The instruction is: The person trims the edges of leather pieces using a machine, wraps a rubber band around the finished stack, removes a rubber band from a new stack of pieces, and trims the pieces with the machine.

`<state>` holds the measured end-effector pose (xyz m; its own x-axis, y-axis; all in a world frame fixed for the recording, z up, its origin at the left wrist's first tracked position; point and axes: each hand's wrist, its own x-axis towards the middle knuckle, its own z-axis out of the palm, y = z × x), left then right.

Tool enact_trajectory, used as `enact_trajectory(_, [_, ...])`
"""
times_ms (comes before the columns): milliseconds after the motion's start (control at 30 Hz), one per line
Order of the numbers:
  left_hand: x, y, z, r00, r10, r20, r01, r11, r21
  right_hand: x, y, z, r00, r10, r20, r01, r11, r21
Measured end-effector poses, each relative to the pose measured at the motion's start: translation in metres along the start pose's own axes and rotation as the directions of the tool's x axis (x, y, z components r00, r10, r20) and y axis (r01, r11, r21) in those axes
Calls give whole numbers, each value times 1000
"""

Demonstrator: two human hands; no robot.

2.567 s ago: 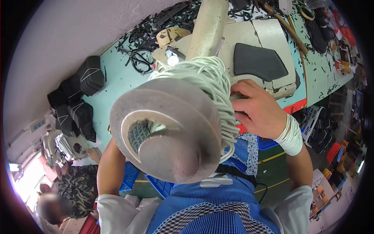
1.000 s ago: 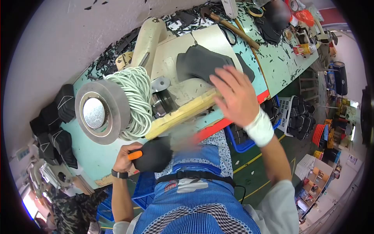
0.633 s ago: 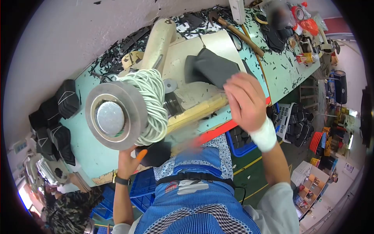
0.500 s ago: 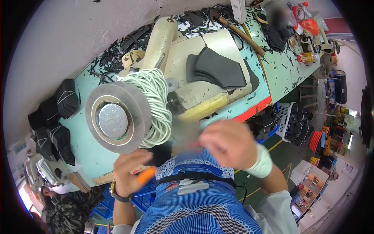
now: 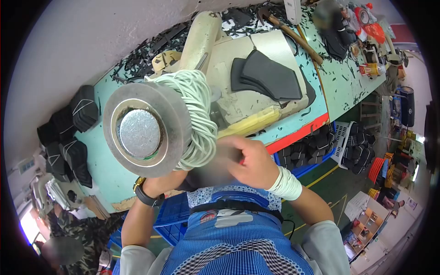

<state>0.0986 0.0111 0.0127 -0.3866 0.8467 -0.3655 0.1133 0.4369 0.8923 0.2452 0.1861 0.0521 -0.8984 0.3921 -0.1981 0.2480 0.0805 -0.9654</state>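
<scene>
A metal spool (image 5: 140,133) wound with pale green cord (image 5: 197,119) stands large in the foreground. My left hand (image 5: 167,182) is partly behind the spool's lower edge, its fingers hidden beside a blurred dark piece (image 5: 206,176). My right hand (image 5: 254,162) is at the other side of that piece, fingers curled toward it; what they hold is blurred. Thin pale bands (image 5: 286,184) circle my right wrist. Dark grey cut pieces (image 5: 270,77) lie overlapped on the cream machine bed (image 5: 224,62), above a yellow-taped edge (image 5: 252,123).
Bundles of dark pieces (image 5: 85,107) sit at the table's left. A hammer (image 5: 295,36) and black scraps (image 5: 137,55) lie along the back. A blue crate (image 5: 305,168) of dark bundles is below the red table edge (image 5: 298,135). A person in camouflage (image 5: 87,238) is at lower left.
My right hand has come down from the grey pieces to the dark piece near my waist. My left hand has moved further behind the spool. The whole view has shifted slightly.
</scene>
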Motion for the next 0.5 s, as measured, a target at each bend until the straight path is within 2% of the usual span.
enact_trajectory(33, [3, -3, -4, 1000, 29, -1, -29, 996, 83, -1, 3, 0, 1000, 2, 10, -3, 1000, 9])
enact_trajectory(100, [1, -7, -16, 996, 89, 29, -94, 965, 243, -2, 16, 0, 978, 180, -101, -178, 983, 34])
enact_trajectory(133, [3, -6, -17, 989, 150, 2, -145, 951, 274, 4, 27, 7, 982, 126, -143, -120, 991, 53])
enact_trajectory(167, [5, -6, -17, 977, 214, -19, -198, 931, 306, 5, 31, 8, 981, 128, -145, -128, 992, 7])
enact_trajectory(200, [5, -15, -20, 981, 191, 24, -190, 937, 292, 11, 22, 8, 980, 131, -151, -139, 989, -41])
enact_trajectory(233, [2, -22, -20, 999, 45, -16, -47, 985, -167, 18, 10, 7, 986, 47, -161, -85, 968, -236])
enact_trajectory(267, [1, -26, -21, 995, -98, 13, 86, 799, -595, 22, 15, 12, 986, 46, -157, -82, 970, -230])
enact_trajectory(300, [2, -10, -26, 995, 43, -87, -86, 807, -584, 26, 21, 18, 985, -85, -153, 39, 958, -283])
enact_trajectory(333, [3, -23, -27, 996, 39, -85, -82, 806, -586, 29, 25, 22, 967, -210, -141, 153, 929, -337])
enact_trajectory(367, [3, -47, -29, 998, 23, -58, -52, 811, -582, 30, 25, 22, 969, -205, -141, 147, 930, -336])
enact_trajectory(400, [4, -57, -32, 999, 6, -31, -23, 816, -577, 34, 17, 22, 988, -117, -102, 81, 947, -311])
enact_trajectory(433, [-1, -62, -34, 996, 77, -48, -91, 816, -571, 37, 13, 22, 998, -32, -61, 13, 958, -288])
enact_trajectory(500, [-7, -60, -34, 999, 53, -11, -50, 834, -550, 36, 13, 22, 996, -28, -84, 5, 962, -273])
